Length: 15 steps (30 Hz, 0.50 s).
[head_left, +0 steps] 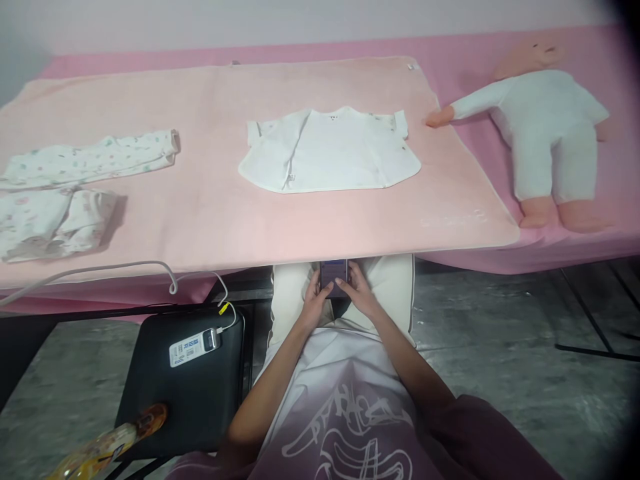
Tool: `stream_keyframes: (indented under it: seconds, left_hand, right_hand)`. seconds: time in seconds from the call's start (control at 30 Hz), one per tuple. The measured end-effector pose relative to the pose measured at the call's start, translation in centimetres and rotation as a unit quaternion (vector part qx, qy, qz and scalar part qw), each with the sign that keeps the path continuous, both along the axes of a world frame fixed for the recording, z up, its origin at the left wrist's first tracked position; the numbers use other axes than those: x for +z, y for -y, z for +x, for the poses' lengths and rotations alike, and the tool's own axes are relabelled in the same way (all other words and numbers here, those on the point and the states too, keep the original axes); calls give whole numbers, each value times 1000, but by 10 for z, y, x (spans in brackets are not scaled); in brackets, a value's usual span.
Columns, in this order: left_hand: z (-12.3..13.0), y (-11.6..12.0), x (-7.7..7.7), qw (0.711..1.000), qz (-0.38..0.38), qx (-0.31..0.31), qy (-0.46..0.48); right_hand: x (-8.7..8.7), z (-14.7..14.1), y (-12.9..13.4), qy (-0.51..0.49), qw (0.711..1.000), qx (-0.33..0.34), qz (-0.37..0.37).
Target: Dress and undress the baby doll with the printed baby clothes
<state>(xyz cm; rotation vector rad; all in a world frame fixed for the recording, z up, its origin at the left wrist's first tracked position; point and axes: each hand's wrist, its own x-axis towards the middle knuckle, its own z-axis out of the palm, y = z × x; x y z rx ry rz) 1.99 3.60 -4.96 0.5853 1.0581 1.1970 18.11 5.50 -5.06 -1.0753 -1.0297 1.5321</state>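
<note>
Both hands hold a smartphone [333, 277] low in my lap, just under the table's front edge. My left hand [315, 299] grips its left side, and my right hand [361, 291] grips its right side, both thumbs over the screen. What the screen shows is too small to read. On the table beyond lies a white short-sleeved baby shirt [333, 153], spread flat. A baby doll [550, 137] in white rests on its back to the right. Folded printed baby clothes [90, 160] and a second folded bundle [55, 220] lie at the left.
A pale pink blanket [200, 220] covers much of the pink-draped table. At my left, a black stool [200, 413] bears a white power bank [193, 348] with a cable [150, 265] running from it. A yellow-labelled bottle [107, 445] stands near the stool. Metal legs [587, 313] show at right.
</note>
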Motion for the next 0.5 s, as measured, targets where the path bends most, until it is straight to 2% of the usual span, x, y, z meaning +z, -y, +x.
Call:
stream_keyframes:
  seconds: [0.2, 0.5]
  left_hand:
    - [-2, 1, -1, 1000, -7, -15, 15]
    - [-1, -2, 11, 996, -21, -10, 81]
  right_hand:
    - [-4, 1, -1, 9, 1000, 0, 8]
    - [-2, 6, 2, -4, 999, 34, 15]
